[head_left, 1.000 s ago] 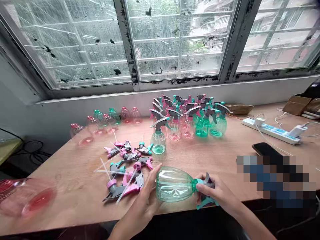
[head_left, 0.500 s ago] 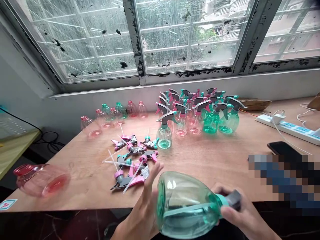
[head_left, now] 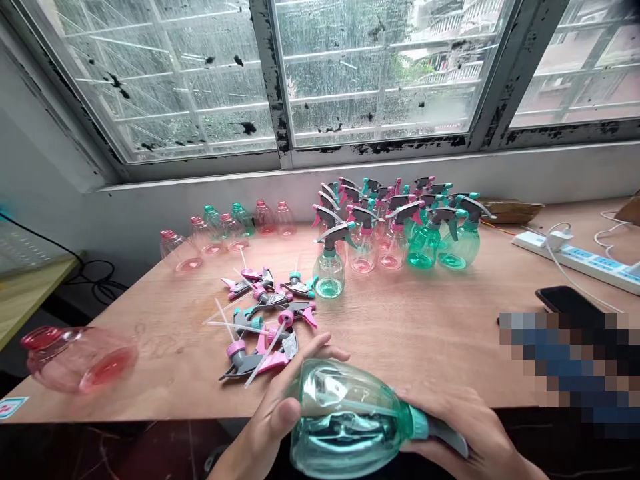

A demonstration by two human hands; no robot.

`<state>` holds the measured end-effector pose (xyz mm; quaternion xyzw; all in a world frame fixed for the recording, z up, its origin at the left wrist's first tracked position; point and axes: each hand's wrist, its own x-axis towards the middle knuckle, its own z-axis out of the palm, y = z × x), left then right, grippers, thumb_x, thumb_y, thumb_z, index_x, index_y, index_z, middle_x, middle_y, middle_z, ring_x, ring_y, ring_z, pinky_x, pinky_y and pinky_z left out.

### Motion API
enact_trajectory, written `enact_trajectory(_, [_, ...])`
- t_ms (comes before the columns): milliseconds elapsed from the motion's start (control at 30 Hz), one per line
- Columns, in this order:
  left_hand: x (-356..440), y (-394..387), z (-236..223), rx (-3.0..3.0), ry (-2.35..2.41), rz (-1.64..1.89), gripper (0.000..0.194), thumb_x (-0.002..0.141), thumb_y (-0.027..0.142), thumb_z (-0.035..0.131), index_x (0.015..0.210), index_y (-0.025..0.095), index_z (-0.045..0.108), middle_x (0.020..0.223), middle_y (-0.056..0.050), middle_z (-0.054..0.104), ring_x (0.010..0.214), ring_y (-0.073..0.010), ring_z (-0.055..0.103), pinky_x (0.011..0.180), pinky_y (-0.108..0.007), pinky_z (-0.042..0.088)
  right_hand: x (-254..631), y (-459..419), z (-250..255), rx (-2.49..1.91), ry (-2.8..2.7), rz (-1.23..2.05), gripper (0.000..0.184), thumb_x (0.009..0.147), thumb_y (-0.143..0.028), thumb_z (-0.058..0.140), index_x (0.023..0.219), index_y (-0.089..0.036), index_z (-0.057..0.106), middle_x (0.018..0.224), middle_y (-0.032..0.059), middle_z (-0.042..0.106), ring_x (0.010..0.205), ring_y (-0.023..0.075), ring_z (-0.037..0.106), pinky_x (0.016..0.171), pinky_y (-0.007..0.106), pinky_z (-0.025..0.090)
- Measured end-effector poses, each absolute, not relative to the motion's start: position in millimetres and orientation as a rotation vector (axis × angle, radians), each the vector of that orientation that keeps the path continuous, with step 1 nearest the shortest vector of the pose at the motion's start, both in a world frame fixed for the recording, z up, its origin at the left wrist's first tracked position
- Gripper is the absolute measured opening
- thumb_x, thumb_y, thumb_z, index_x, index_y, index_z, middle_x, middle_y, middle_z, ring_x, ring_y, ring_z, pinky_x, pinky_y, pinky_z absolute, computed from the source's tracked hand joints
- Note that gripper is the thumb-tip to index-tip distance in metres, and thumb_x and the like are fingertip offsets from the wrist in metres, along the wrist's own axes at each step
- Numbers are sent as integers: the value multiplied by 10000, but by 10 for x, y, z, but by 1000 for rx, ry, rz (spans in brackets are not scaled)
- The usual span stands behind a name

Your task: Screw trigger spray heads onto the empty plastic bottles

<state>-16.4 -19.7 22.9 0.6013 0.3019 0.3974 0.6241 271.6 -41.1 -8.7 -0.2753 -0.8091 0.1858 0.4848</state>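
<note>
Translucent green plastic spray bottle [head_left: 350, 420], sideways at near edge of brown wooden tabletop [head_left: 420, 347], long axis crosswise: left hand [head_left: 285, 403] spread at base, right hand [head_left: 463, 420] clasping grey-and-teal sprayer head [head_left: 420, 425].

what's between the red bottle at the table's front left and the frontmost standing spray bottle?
Head view: bare table beside the red bottle, then loose spray heads with straws, before the frontmost spray bottle.
</note>
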Motion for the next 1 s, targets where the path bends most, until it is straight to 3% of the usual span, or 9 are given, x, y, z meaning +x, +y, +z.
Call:
enact_trajectory(67, [-216, -222, 302, 1501, 678, 825, 844, 865, 748, 489, 1534, 246, 377, 1497, -156, 488, 1361, -425, 450, 1151, -548, 355, 2707, -444, -125, -783, -1806, 828, 295, 944, -438, 799, 1177, -271, 729, 962, 35, 798, 756, 241, 775, 720, 224, 630])
enact_trajectory(200, [-286, -225, 396, 1779, 612, 691, 859, 844, 712, 571, 1540, 264, 342, 1582, -141, 359, 1424, -447, 364, 1165, -539, 337, 2717, -466, -161, -890, -1400, 1543, 388, 875, -561, 818, 996, -195, 778, 703, 33, 755, 528, 196, 704, 492, 196, 581])
enact_trajectory(267, [-303, -186, 371, 1895, 597, 661, 845, 839, 650, 634, 1539, 278, 343, 1623, -124, 289, 1496, -454, 215, 1204, -564, 244, 2740, -473, -143, -910, -1469, 1365, 363, 873, -548, 826, 1015, -217, 778, 711, 22, 759, 556, 199, 709, 519, 198, 587])
enact_trajectory(400, [-296, -101, 240, 1761, 642, 759, 998, 788, 717, 646, 1586, 343, 179, 1686, -75, 132, 1538, -428, 74, 1234, -588, 96, 2789, -506, -75, -852, -1854, 482, 302, 956, -349, 797, 1233, -291, 693, 1005, 36, 789, 848, 271, 757, 764, 284, 627])
enact_trajectory(500, [-247, -96, 212, 1546, 693, 768, 1117, 647, 760, 721, 1570, 342, 248, 1671, -92, 187, 1520, -438, 134, 1227, -565, 181, 2794, -494, -70, -665, -2047, 89, 312, 1055, -169, 633, 1365, -179, 601, 1061, 99, 772, 974, 275, 734, 985, 380, 541])
enact_trajectory(600, [-171, -124, 248, 1365, 748, 768, 978, 716, 628, 784, 1531, 348, 321, 1623, -114, 277, 1444, -411, 316, 1144, -525, 364, 2765, -439, -105, -614, -2109, -37, 259, 1077, -173, 587, 1333, -135, 603, 1037, 108, 774, 1024, 277, 720, 1169, 456, 337])
enact_trajectory(667, [-121, -138, 251, 1309, 757, 804, 901, 747, 551, 808, 1499, 344, 357, 1565, -120, 349, 1372, -373, 414, 1098, -480, 414, 2735, -406, -132, -665, -2125, 93, 290, 1052, -209, 656, 1326, -161, 575, 1033, 92, 773, 1016, 287, 725, 1190, 475, 294])
enact_trajectory(833, [-19, -144, 99, 1293, 641, 974, 932, 712, 513, 853, 1476, 322, 354, 1378, -115, 486, 1161, -301, 562, 1021, -420, 468, 2672, -405, -178, -800, -1919, 396, 325, 1039, -430, 665, 1285, -235, 581, 1001, 73, 763, 894, 291, 745, 813, 327, 599])
enact_trajectory(1000, [56, -156, -41, 1480, 588, 1182, 947, 689, 537, 855, 1473, 353, 357, 1404, -99, 458, 1196, -310, 551, 1047, -403, 462, 2657, -409, -148, -848, -1708, 864, 222, 983, -472, 715, 1150, -329, 681, 893, -27, 759, 681, 208, 715, 594, 201, 570])
